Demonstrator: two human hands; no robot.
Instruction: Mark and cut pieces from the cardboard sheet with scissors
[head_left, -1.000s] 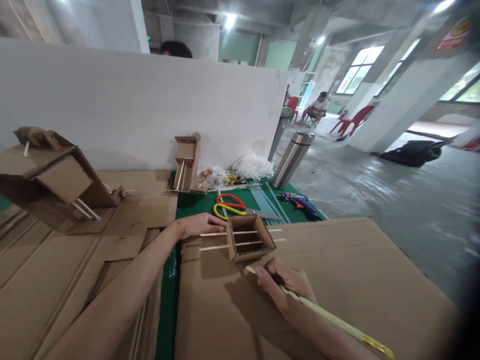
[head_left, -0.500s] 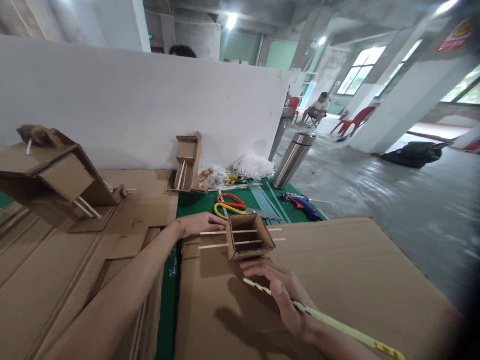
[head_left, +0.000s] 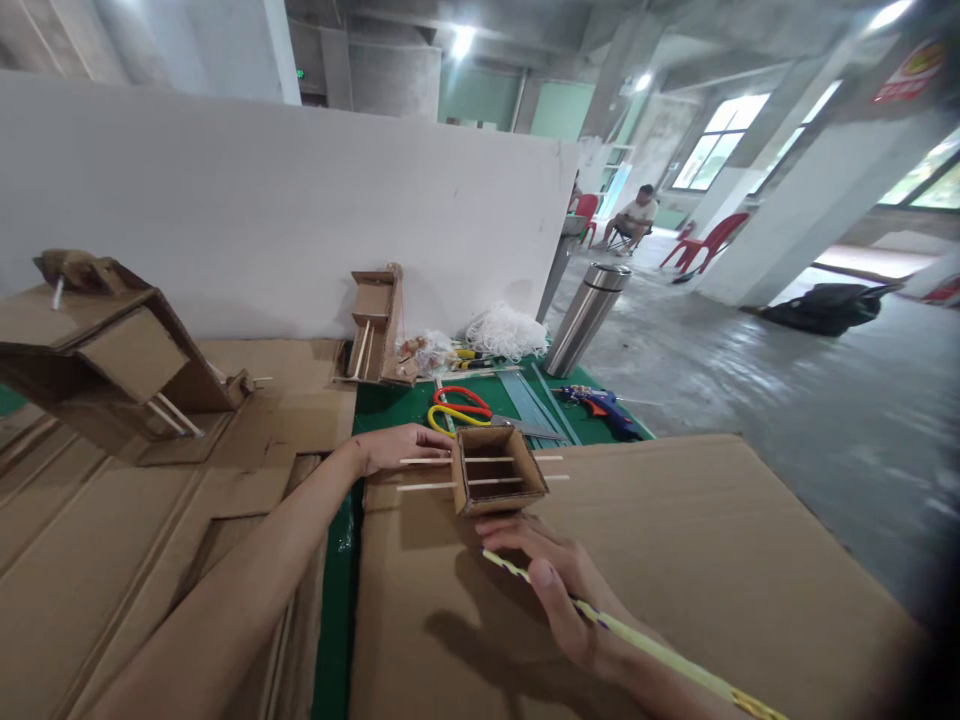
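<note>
A small open cardboard box (head_left: 499,500) has two thin wooden sticks (head_left: 427,487) running through its sides and poking out left and right. My left hand (head_left: 397,447) is at the box's far left corner, its fingers curled behind the wall and partly hidden. At the near side, my right hand (head_left: 555,565) has its fingertips by the box's lower edge; whether they touch it I cannot tell. A yellow pencil (head_left: 645,645) with dark spots lies between that hand's thumb and fingers, its tip pointing toward the box.
Beneath is a large cardboard sheet (head_left: 705,540). Beyond it on the green table (head_left: 390,405) lie scissors (head_left: 465,408), a glue gun (head_left: 604,408), a steel flask (head_left: 589,320) and white string (head_left: 506,332). Cardboard structures (head_left: 135,350) stand left, before a white partition (head_left: 285,210). A person (head_left: 636,217) sits far back.
The box and right hand have shifted very slightly up and left, the pencil tilting along with the hand. The left hand is nearly still. A head behind the partition has dropped from view.
</note>
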